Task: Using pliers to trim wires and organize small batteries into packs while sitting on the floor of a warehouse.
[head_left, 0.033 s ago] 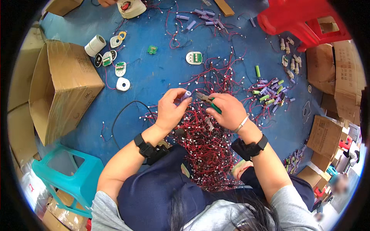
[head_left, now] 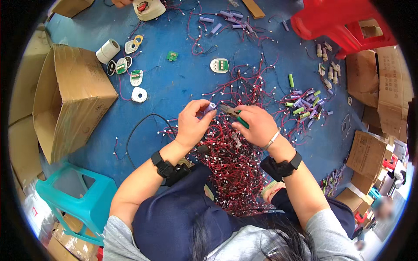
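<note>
My left hand (head_left: 192, 123) is closed around a purple cylindrical battery cell (head_left: 212, 106), one round end of which faces up between thumb and fingers. A pair of pliers (head_left: 228, 109) with green handles is gripped in my right hand (head_left: 257, 125). Its metal jaws point left, close to the cell; whether they touch it or a wire I cannot tell. Below both hands spreads a large tangle of red and black wires (head_left: 230, 169) with small white connectors.
Loose purple and green cells (head_left: 307, 102) lie on the blue floor at right, more purple ones (head_left: 235, 19) at the far side. White round parts with green circuit boards (head_left: 136, 78) sit left, near a cardboard box (head_left: 82, 100). Stools stand around: teal (head_left: 93, 198), red (head_left: 331, 26).
</note>
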`<action>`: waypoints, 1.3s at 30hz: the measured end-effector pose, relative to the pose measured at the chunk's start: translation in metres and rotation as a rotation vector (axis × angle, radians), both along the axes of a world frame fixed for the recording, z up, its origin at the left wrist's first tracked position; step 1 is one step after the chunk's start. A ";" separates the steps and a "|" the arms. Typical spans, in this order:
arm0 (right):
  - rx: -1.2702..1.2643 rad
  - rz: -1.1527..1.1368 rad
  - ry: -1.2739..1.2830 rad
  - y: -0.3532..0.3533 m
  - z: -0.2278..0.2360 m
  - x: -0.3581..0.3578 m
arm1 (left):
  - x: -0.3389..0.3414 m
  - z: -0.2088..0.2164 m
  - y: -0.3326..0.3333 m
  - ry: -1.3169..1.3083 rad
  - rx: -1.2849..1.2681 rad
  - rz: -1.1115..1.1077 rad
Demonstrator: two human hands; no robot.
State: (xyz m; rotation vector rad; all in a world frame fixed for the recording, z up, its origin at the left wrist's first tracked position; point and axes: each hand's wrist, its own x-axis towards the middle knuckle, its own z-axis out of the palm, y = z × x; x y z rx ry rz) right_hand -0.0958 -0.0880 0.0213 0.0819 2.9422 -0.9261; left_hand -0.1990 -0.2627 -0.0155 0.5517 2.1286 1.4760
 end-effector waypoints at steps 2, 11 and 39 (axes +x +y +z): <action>0.007 0.026 0.009 -0.003 0.001 -0.003 | 0.001 -0.001 0.000 0.031 0.020 -0.008; 0.146 0.034 -0.036 -0.014 0.009 -0.010 | 0.003 0.010 0.003 0.173 0.001 0.006; -1.455 -0.429 -0.431 -0.035 0.022 -0.025 | -0.051 0.026 -0.005 -1.060 0.582 -0.020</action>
